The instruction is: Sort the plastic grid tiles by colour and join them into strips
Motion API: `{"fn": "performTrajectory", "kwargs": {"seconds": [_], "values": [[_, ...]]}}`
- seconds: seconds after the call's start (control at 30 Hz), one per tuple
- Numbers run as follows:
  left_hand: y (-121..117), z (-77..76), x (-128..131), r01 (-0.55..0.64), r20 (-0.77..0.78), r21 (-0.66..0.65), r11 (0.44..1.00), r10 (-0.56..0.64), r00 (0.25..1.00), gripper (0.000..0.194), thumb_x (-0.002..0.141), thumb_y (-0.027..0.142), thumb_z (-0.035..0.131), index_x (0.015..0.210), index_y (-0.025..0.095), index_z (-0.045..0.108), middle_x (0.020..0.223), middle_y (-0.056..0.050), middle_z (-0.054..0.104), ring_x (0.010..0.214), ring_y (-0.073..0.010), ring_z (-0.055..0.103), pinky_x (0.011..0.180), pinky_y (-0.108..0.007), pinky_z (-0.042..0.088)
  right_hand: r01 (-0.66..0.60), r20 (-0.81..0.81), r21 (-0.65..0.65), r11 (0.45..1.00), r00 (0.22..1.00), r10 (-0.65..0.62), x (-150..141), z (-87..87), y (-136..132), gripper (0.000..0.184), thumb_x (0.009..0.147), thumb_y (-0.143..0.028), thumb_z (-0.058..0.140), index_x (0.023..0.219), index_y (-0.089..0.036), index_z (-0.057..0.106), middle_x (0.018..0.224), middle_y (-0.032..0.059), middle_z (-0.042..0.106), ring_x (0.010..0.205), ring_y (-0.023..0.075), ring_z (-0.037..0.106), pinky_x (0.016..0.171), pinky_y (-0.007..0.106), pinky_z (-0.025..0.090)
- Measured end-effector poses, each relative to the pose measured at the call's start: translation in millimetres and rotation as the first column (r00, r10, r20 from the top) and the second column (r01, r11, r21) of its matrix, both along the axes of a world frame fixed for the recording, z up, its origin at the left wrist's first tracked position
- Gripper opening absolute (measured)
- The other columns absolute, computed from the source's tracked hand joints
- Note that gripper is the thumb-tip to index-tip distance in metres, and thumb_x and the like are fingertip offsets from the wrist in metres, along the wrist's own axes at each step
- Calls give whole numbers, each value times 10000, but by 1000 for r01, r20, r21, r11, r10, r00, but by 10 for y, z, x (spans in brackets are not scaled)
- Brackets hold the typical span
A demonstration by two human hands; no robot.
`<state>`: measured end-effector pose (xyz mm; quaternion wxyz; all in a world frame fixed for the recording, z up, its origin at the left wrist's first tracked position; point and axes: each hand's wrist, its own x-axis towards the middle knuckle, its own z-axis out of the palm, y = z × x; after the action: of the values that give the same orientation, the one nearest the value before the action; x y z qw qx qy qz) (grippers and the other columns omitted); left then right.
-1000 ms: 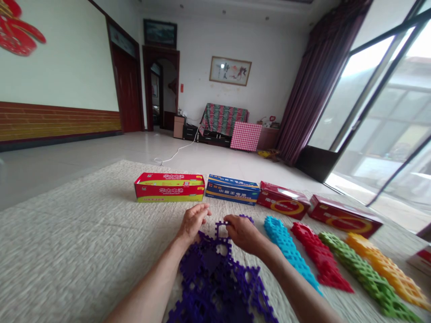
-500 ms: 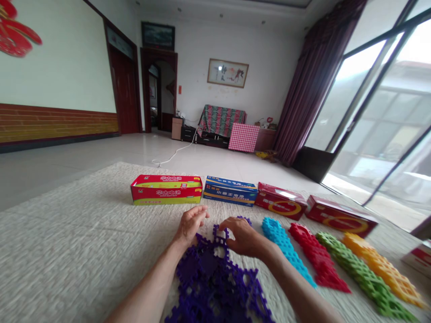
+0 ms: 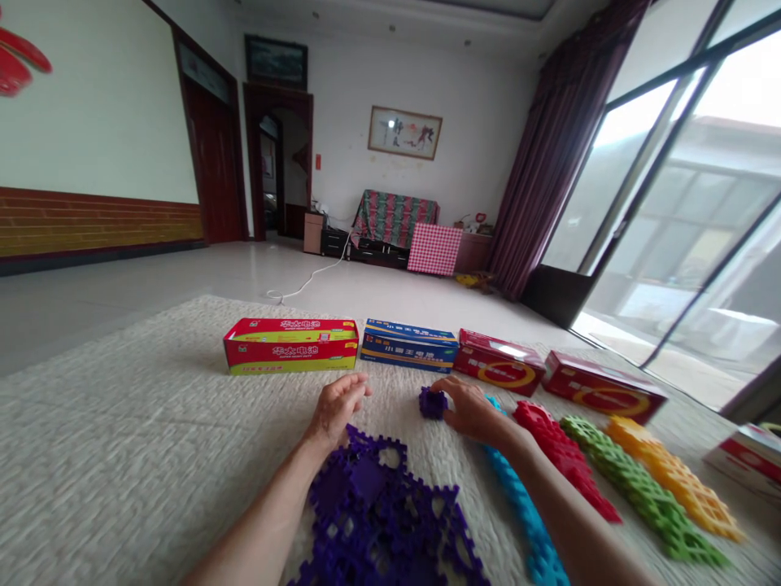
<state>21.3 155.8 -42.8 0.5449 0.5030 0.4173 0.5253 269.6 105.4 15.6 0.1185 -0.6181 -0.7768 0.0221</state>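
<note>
The right grip (image 3: 471, 409) has been carried away from the pile and out to the right, and a small, compact purple plastic piece (image 3: 433, 403) is now held under its curled fingers, pressed down on the cream woven rug (image 3: 122, 431). A moment earlier, that grip was placed on the far edge of the pile. The piece is now set apart from the pile, with a stretch of bare rug between them. It is gripped from its right side, so part of it is hidden by the fingers, and its exact shape cannot be made out.

The left grip (image 3: 338, 409) is half curled, and nothing is seen held in it. It is kept just beyond the far edge of the notched purple interlocking mat (image 3: 372, 513), which lies near the person and is no longer touched by either hand.

The right forearm now passes above the blue notched strip (image 3: 525, 513), part of which is hidden by it. To the right of that strip, a red strip (image 3: 565, 460), a green strip (image 3: 640, 496) and an orange strip (image 3: 674, 476) are laid side by side, running from near to far.

Along the far side, a red-and-yellow box (image 3: 291, 345), a blue box (image 3: 408, 345) and two red boxes (image 3: 499, 362) (image 3: 604, 387) are lined up. A white-and-red box (image 3: 738, 460) is placed at the right edge of the rug.
</note>
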Motion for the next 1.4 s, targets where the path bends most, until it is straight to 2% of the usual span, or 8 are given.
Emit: {"fn": "performTrajectory", "kwargs": {"seconds": [0.23,0.33,0.43,0.53,0.67,0.77,0.93,1.4], "values": [[15,-31,-15,-1,-7,20,1000,2,1000,408,668,397,643,991,153,697,842,-63,726,826,-194,641,669,-267,470,-57,-174,210,976,980,94,-165,10,-360,423,715,-29,445,1084,-191,574,1129,91,635,1065,214,597,956,388,461],[23,4,-30,47,-58,24,999,-45,997,438,674,391,616,1020,130,681,860,-82,732,866,-212,654,690,-281,478,-121,-256,180,976,952,166,-329,0,-714,357,785,-117,495,1129,-194,552,1138,100,636,1074,227,604,955,420,482],[-1,97,-55,162,-218,72,984,-142,965,445,705,387,590,1055,126,676,976,-107,738,974,-235,654,810,-326,489,-160,-296,112,981,937,187,-459,-44,-1124,415,805,-199,561,1218,-195,513,1274,130,575,1185,259,552,1012,452,460],[-90,196,-106,268,-470,175,947,-159,869,376,740,360,563,1030,164,701,1074,-89,729,1029,-237,647,902,-332,474,-148,-290,31,989,945,151,-513,-140,-1464,569,775,-258,623,1318,-208,459,1427,150,449,1314,315,431,1068,506,405],[-324,237,-232,350,-744,224,910,-72,665,329,773,310,522,1020,214,717,1110,-60,722,1064,-218,642,939,-290,458,-58,-265,-123,991,964,24,-538,-286,-1685,810,704,-351,704,1426,-204,368,1548,155,255,1418,396,204,1124,582,283],[-530,184,-321,310,-796,258,915,20,605,368,793,296,516,1107,201,684,1197,-76,682,1132,-208,609,995,-287,428,-9,-241,-204,979,970,-41,-597,-357,-1723,963,639,-389,755,1469,-193,306,1571,163,180,1427,433,106,1138,615,201],[-715,45,-353,276,-748,385,881,122,652,321,811,261,517,1067,176,690,1156,-87,688,1111,-201,606,1018,-311,423,-26,-242,-156,987,970,-13,-768,-424,-1702,930,643,-371,733,1457,-173,329,1547,173,243,1430,411,129,1142,612,166],[-574,-5,-325,233,-684,435,870,151,713,259,802,271,543,992,194,701,1084,-59,708,1066,-204,627,989,-329,454,-65,-401,96,993,911,99,-1014,-587,-1211,828,625,-271,733,1376,-127,417,1481,199,342,1397,353,263,1145,537,247]]}}
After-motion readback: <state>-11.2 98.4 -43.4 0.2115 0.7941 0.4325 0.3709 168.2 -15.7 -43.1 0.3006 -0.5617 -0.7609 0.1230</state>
